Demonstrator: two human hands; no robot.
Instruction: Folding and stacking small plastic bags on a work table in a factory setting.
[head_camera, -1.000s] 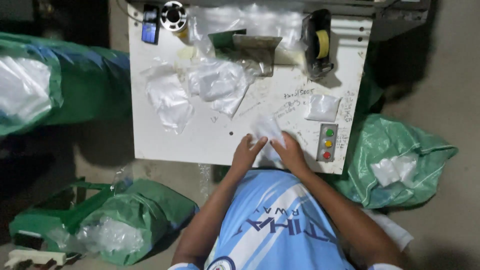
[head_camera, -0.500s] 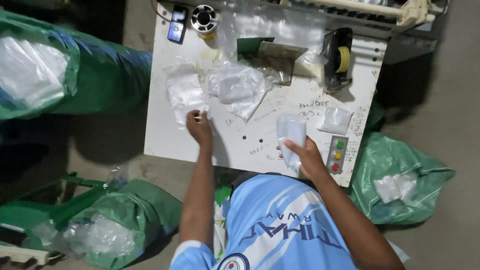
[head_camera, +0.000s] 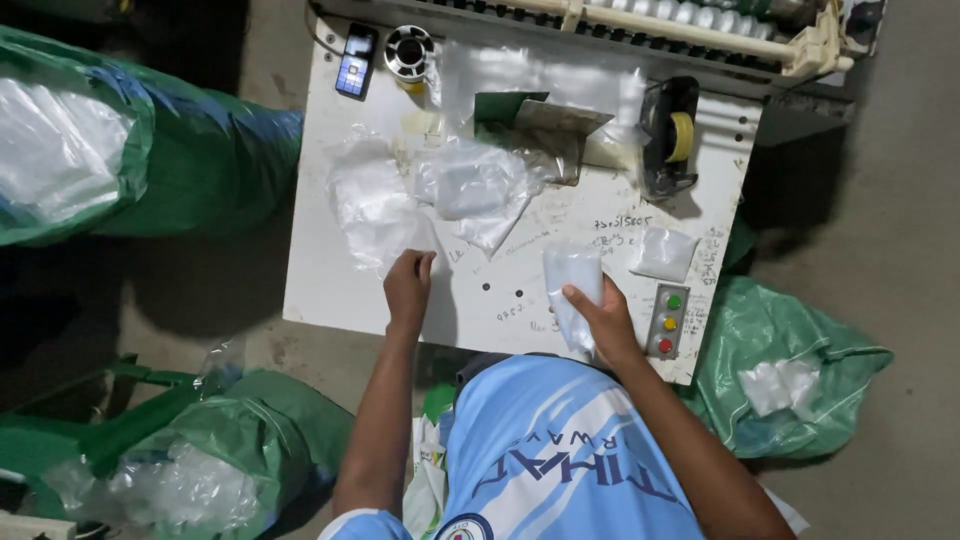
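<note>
Hands first, seen from my head camera: my right hand (head_camera: 605, 320) is closed around a small clear plastic bag (head_camera: 574, 290), holding it against the white desk (head_camera: 330, 270) near its front edge, just left of the panel with green, yellow and red buttons (head_camera: 668, 322). My left hand (head_camera: 408, 285) lies loosely open, fingertips touching the pile of clear plastic bags (head_camera: 375, 205) at the desk's left side, gripping nothing that I can see. Farther back sit a phone (head_camera: 355, 62) and a tape dispenser (head_camera: 670, 135). Green sacks (head_camera: 790, 350) stand around the desk.
</note>
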